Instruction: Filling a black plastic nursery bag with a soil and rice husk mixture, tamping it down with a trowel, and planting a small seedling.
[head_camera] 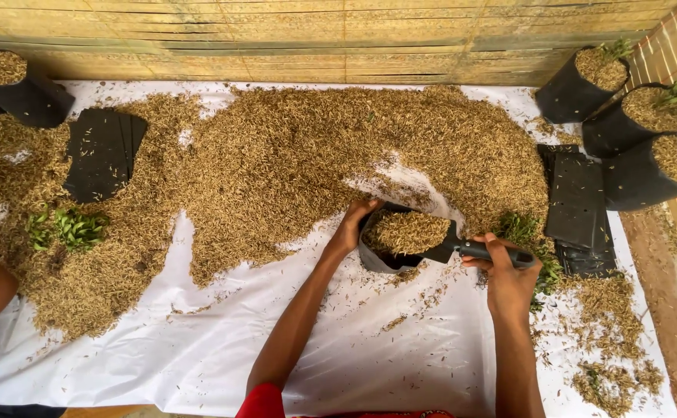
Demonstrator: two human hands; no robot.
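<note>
Head view | left hand (352,224) grip grasping grow bag (400,246) | right hand (509,282) clenched on trowel (462,249) | husk pile (292,162) probably touching bag

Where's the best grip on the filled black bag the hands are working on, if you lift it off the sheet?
Probably low on the black grow bag: cup both sides of its body from the near side. The soft wall sags, husk is heaped above the rim, and the left hand only steadies the rim. The right hand holds the trowel.
</note>
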